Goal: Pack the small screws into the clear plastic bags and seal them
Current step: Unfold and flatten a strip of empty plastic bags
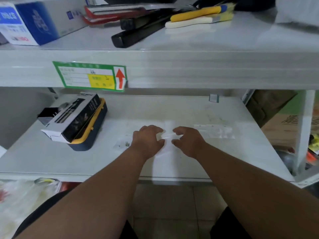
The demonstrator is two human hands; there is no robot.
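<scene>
Pinching from both sides, the left hand (pixel 148 140) and the right hand (pixel 187 141) met over the middle of the lower shelf (pixel 224 163), with a clear plastic bag (pixel 168 135) stretched between them. The bag was hard to make out against the pale surface; only a thin glossy strip showed in the gap between the two hands, and whether it already held screws could not be told. Such a bag would likely handle as almost weightless, limp and rather slippery, so the sensible hold was at its mouth, thumb and forefinger on the seal strip, pressing along it instead of tugging at the film. The left fingers (pixel 158 129) were curled in close, narrowed onto the bag's edge, and the right fingers (pixel 177 131) were bent the same way, thumb below, gripping the opposite end. Just left of the left wrist lay a small flat bag with screws (pixel 123 144), a few dark specks visible inside it, resting on the shelf and untouched. To the right, near but apart from the right hand, a row of empty bags (pixel 214 131) lay flat. The screws themselves would be small, hard and quick to roll or scatter, best gathered before the mouth was pressed closed. A boxed spray bottle (pixel 74 116) sat on a yellow-trimmed case (pixel 93 133) at the left.
</scene>
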